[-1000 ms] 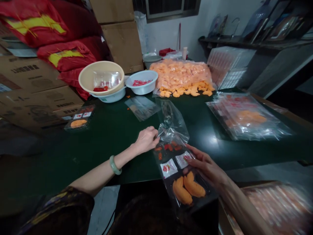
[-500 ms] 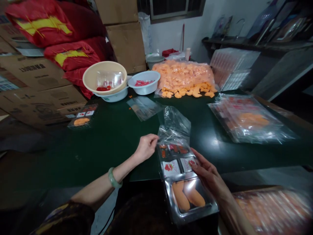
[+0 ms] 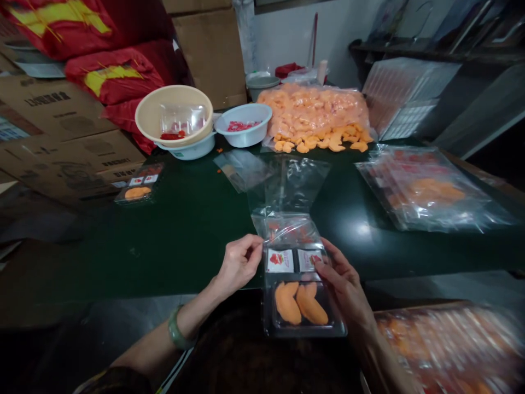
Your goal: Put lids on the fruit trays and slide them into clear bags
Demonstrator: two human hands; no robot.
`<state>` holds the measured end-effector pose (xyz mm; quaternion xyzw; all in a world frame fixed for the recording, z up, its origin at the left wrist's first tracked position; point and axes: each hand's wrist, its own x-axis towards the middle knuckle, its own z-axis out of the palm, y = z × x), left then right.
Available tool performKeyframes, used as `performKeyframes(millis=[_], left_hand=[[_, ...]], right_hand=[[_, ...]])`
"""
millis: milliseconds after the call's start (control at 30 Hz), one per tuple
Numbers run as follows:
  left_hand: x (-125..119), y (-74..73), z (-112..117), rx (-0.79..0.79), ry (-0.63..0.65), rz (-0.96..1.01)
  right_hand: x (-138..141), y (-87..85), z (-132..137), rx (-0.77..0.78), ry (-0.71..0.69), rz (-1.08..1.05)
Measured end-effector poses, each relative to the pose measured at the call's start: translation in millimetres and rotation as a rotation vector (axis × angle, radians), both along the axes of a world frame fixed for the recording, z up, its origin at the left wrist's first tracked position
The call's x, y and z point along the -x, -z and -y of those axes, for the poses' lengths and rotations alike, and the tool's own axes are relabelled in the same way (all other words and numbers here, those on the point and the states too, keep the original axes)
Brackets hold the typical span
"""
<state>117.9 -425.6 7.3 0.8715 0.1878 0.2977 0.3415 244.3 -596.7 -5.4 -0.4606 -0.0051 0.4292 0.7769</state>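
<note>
My right hand [image 3: 342, 276] grips the right side of a clear plastic tray [image 3: 268, 323], which overhangs the near table edge. In the tray's front compartment lie orange curved pieces [image 3: 301, 302]. Behind them sit two white packets [image 3: 280, 261] with red prints, and small red items fill the far end. A clear plastic bag [image 3: 293, 227] covers that far end, its loose part stretching away over the table. My left hand [image 3: 241, 262] pinches the bag's edge at the tray's left side.
On the green table [image 3: 192, 230] stand a cream basin [image 3: 143, 117], a blue basin [image 3: 248, 137] and a large bag of orange pieces [image 3: 315, 112]. Packed bags [image 3: 426, 191] lie stacked at right, another filled tray [image 3: 139, 183] at left. A box of packs [image 3: 451, 350] sits low right.
The bag has come further down over the tray's far end, and its loose part lies flatter. My left hand has moved slightly down along with it. The head view has tilted downward.
</note>
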Motion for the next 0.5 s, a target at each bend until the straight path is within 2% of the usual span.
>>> performKeyframes(millis=[100,233,333,400,500], left_hand=[[6.5,2.4,0.0,0.051,0.015,-0.04],[12.7,7.7,-11.3,0.015,0.117,-0.151],[16.7,9.6,-21.9,-0.062,0.21,-0.232],[19.5,9.2,-27.3,-0.117,0.247,-0.29],[23.7,7.0,-32.2,-0.195,0.268,-0.359]], right_hand=[[7.8,-0.8,-7.0,0.054,0.042,0.025],[15.8,2.0,-16.4,0.239,0.059,0.123],[18.2,5.4,-15.6,0.362,-0.035,0.274],[17.4,7.4,-8.5,0.458,-0.158,0.503],[11.7,10.1,7.7,0.677,-0.322,1.084]])
